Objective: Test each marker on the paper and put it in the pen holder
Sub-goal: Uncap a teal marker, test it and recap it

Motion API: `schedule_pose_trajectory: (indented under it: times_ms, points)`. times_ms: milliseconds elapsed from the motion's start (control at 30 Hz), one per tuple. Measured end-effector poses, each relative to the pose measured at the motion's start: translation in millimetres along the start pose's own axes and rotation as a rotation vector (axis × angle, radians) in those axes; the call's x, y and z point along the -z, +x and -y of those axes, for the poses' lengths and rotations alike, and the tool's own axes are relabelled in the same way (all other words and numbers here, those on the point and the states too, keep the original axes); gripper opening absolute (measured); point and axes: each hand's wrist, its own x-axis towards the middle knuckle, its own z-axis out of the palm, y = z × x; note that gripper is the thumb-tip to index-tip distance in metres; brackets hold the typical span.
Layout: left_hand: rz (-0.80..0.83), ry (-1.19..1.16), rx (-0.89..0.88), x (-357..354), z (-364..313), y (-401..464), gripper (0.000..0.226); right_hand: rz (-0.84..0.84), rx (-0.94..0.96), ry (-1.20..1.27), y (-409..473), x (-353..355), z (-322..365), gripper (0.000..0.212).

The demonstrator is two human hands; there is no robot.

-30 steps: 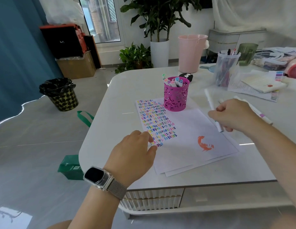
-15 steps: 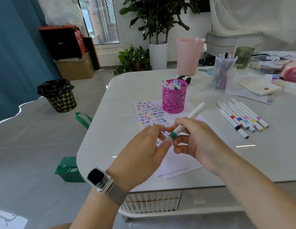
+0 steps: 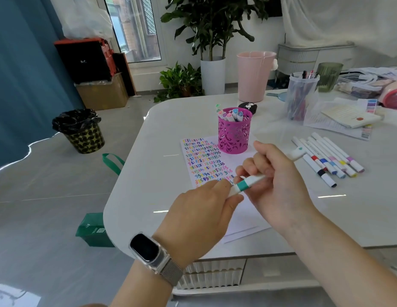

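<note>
A white marker with a teal band (image 3: 248, 183) is held over the paper (image 3: 202, 160) by both hands. My right hand (image 3: 279, 185) grips its barrel. My left hand (image 3: 204, 213), with a watch on the wrist, pinches the capped end below the teal band. The paper is covered with rows of coloured squiggles. A magenta pen holder (image 3: 234, 138) stands on the paper's far edge with several markers in it. Several more white markers (image 3: 326, 158) lie in a row on the table to the right.
A clear plastic cup of pens (image 3: 300, 98), a notepad on papers (image 3: 350, 116) and a green cup (image 3: 328, 76) stand at the back right of the white table (image 3: 148, 173). A small black case (image 3: 248, 107) lies behind the holder. Bins and plants stand on the floor.
My right hand picked a marker from the row at the right and brought it over the paper. My left hand rose off the paper and closed on the marker's capped end.
</note>
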Motion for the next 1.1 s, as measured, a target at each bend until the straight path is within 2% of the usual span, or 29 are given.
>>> schedule_pose_trajectory:
  times_ms: [100, 167, 400, 633, 800, 900, 1000, 1100]
  points:
    - [0.007, 0.094, -0.04, -5.0, -4.3, -0.4, 0.038, -0.017, -0.116, 0.246, 0.0, 3.5, 3.7, 0.054]
    - [0.038, 0.081, -0.054, -5.9, -8.4, -0.5, 0.041, -0.01, -0.158, 0.29, -0.7, 5.7, 7.6, 0.052]
    - [0.11, 0.031, -0.039, -9.0, -11.3, 1.1, 0.037, -0.04, -0.16, 0.201, -1.5, 6.2, 9.3, 0.049]
    - [0.124, -0.056, -0.054, -6.2, -16.6, 2.9, 0.037, -0.085, -0.19, 0.212, -1.9, 7.3, 17.8, 0.052]
    - [0.142, 0.032, -0.073, -10.9, -20.9, 3.4, 0.037, -0.133, -0.189, 0.2, 0.1, 13.1, 20.9, 0.052]
    - [0.105, 0.103, -0.062, -18.0, -18.4, 0.7, 0.04, -0.15, -0.155, 0.191, 0.7, 14.9, 21.6, 0.053]
    - [0.046, 0.028, -0.016, -23.3, -22.4, 1.1, 0.048, -0.152, -0.054, 0.164, -2.2, 13.9, 20.4, 0.053]
    - [-0.009, 0.007, -0.032, -26.0, -23.2, 3.9, 0.044, -0.151, -0.023, 0.19, -4.6, 12.3, 21.0, 0.051]
